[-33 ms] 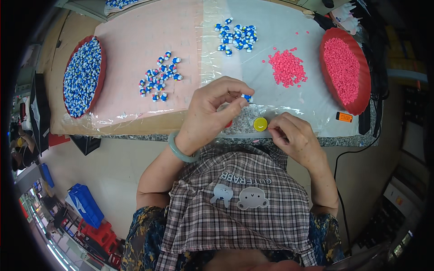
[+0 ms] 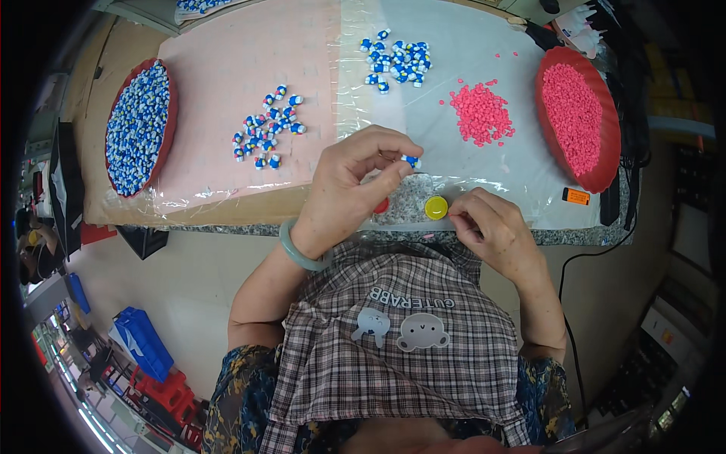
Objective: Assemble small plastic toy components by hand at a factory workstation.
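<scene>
My left hand [image 2: 355,185] pinches a small blue-and-white figurine [image 2: 411,161] between thumb and index finger, above the near edge of the table. Under that hand a round red thing [image 2: 382,205] shows only in part. A round yellow cap [image 2: 436,207] sits on the speckled stone surface, between my hands. Just right of the cap, my right hand [image 2: 491,227] is closed, fingertips pressed together; whatever they hold is hidden. Beyond my hands lie a loose group of figurines [image 2: 397,64] and a pile of small pink pieces [image 2: 482,113].
At far left stands a red dish [image 2: 175,113] full of figurines; at far right, another red dish [image 2: 611,136] of pink pieces. More figurines, some with pink bits [image 2: 268,129], lie on the pink sheet [image 2: 204,98]. A black-and-orange item [image 2: 576,196] rests near the right edge.
My left hand has shifted very slightly, with the figurine still pinched in it. My right hand stays in place.
</scene>
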### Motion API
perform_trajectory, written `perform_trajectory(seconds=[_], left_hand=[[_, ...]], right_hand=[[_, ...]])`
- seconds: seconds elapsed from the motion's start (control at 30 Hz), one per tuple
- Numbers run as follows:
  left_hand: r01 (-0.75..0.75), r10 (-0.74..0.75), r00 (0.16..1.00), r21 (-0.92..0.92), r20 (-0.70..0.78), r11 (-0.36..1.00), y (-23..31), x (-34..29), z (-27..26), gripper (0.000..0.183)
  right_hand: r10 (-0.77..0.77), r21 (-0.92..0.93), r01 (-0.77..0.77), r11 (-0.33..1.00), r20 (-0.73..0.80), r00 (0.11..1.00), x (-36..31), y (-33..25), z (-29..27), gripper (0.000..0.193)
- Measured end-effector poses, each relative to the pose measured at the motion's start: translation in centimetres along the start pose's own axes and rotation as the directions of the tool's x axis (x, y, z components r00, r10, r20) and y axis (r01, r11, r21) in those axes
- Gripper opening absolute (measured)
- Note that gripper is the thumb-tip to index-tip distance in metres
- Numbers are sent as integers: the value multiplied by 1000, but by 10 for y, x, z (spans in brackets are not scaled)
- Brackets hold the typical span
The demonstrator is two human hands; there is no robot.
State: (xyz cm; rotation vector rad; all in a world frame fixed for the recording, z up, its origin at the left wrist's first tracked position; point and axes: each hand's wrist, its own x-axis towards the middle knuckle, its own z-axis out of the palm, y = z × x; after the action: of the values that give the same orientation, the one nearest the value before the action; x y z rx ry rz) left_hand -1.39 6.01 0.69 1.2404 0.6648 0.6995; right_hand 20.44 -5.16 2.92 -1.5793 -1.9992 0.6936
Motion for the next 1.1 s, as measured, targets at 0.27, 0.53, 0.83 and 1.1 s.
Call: perform_trajectory(seconds=[0.27, 0.53, 0.83, 1.1], left_hand=[[-57, 54, 994, -24, -93, 998, -5, -1, -8, 18], [-18, 13, 996, -58, -87, 998, -7, -2, -8, 16], [20, -21, 1000, -18, -11, 1000, -6, -4, -8, 22], [104, -97, 994, -134, 58, 986, -2, -8, 2, 22]], right_hand=[[-28, -67, 28, 997, 11, 1000, 5, -5, 2, 20], [-46, -214, 57, 975, 55, 997, 5, -13, 1, 24], [-33, -244, 65, 967, 133, 991, 8, -18, -2, 26], [53, 49, -53, 997, -3, 999, 8, -12, -11, 15]])
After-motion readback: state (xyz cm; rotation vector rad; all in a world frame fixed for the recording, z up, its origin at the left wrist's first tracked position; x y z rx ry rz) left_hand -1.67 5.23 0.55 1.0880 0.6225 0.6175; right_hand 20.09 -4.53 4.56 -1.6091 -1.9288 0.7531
